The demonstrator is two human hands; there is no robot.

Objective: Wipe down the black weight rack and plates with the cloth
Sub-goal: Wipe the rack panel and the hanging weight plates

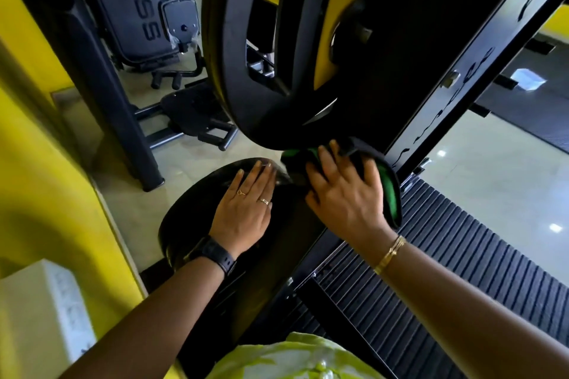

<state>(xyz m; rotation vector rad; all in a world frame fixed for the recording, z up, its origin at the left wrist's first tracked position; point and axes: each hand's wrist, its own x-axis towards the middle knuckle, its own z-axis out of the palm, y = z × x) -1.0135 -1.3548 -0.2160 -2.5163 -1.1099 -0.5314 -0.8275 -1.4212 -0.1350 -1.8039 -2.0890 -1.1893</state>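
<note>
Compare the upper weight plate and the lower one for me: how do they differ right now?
The upper plate hangs higher on the rack and looks larger; the lower plate sits nearer the floor. The upper plate shows open cut-outs and a yellow hub; the lower plate shows a plain face. The left hand lies flat on the lower plate, while the right hand presses the cloth just under the upper plate's rim. Both plates are black and round.

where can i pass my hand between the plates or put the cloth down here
Free: the floor gap between the upper plate and lower plate; the ribbed mat right of the rack upright. Crowded: where the right hand presses the cloth.
</note>
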